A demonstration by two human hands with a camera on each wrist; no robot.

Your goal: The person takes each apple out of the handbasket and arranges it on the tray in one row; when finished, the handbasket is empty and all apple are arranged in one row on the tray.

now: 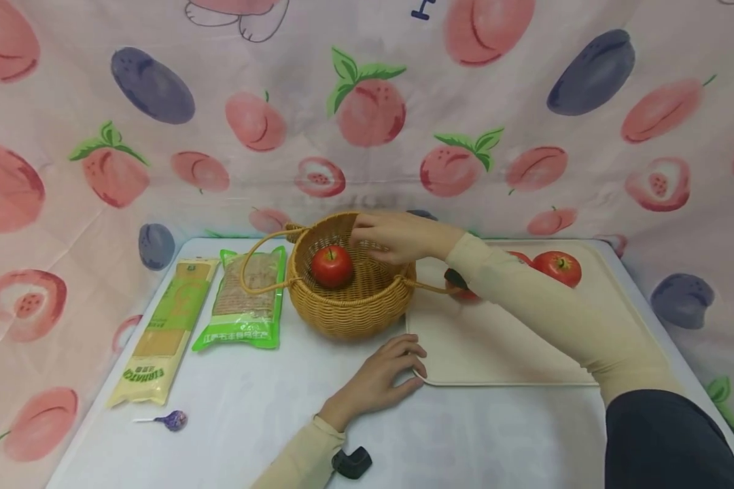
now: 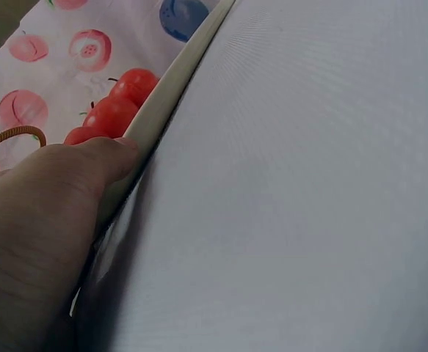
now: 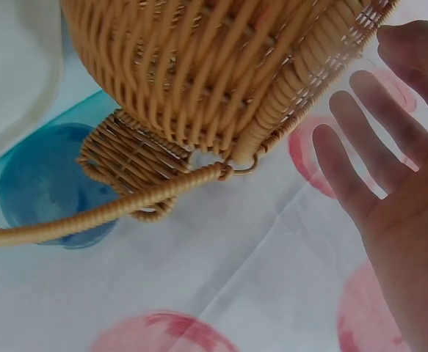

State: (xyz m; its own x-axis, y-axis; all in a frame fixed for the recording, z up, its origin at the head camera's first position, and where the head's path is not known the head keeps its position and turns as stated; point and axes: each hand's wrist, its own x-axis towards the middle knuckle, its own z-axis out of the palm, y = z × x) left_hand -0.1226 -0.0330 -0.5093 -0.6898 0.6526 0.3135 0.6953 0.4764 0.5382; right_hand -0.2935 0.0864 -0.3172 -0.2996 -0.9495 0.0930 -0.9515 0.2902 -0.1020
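Note:
A wicker basket [image 1: 348,316] stands at the back middle of the table with one red apple [image 1: 332,266] inside. Over the basket's right side, my right hand [image 1: 387,236] reaches with its fingers extended and holds nothing. The right wrist view shows those fingers spread beside the basket's woven rim [image 3: 291,110]. My left hand [image 1: 382,375] rests at the near left corner of a cream tray [image 1: 514,346]. In the left wrist view, its thumb [image 2: 114,155] lies against the tray's raised edge. More red apples [image 1: 558,269] sit at the tray's back, partly hidden by my right forearm.
Left of the basket lie a green-edged food packet [image 1: 245,292] and a long noodle packet [image 1: 165,326]. A purple-wrapped lollipop [image 1: 174,420] is near the table's left front. The basket's handles [image 1: 258,268] stick out to both sides. A fruit-print cloth [image 1: 367,170] hangs behind.

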